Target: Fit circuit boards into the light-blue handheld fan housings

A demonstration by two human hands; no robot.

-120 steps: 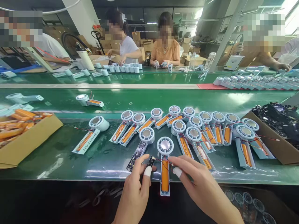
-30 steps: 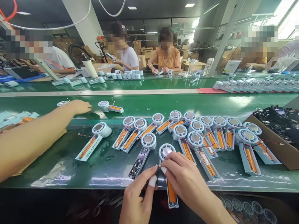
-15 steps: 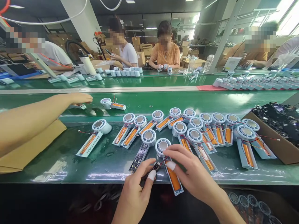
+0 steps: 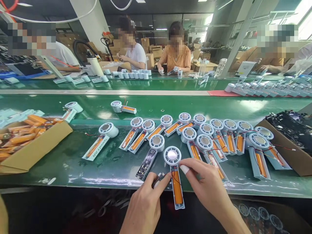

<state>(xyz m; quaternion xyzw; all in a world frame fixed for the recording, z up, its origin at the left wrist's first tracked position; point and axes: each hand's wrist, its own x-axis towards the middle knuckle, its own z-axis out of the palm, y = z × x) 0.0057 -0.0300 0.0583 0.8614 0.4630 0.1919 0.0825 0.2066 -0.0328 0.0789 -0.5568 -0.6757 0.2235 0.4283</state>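
Note:
A pale blue handheld fan [image 4: 172, 156] lies with its open handle over the table's front edge, an orange battery [image 4: 177, 188] and thin wires inside. My left hand [image 4: 146, 200] is closed around a small dark circuit board [image 4: 158, 179], mostly hidden by the fingers, left of that handle. Thumb and forefinger of my right hand [image 4: 207, 180] are pinched at the fan's neck, by the wires; what lies between them is hidden. Just left rests another fan [image 4: 156, 143] whose handle carries a black circuit board [image 4: 146, 165].
Several similar fans [image 4: 188, 135] spread behind and to the right. A cardboard box of orange batteries [image 4: 26, 139] stands left, a box of dark boards [image 4: 290, 130] right. Across the green bench [image 4: 156, 105] co-workers sit, one in an orange shirt [image 4: 175, 57]. More fans [image 4: 253, 213] are below the edge.
The front fan's handle has swung to point more straight toward me. My right fingers have closed together at its neck. Another person's arm at left has withdrawn, uncovering the battery box and a fan.

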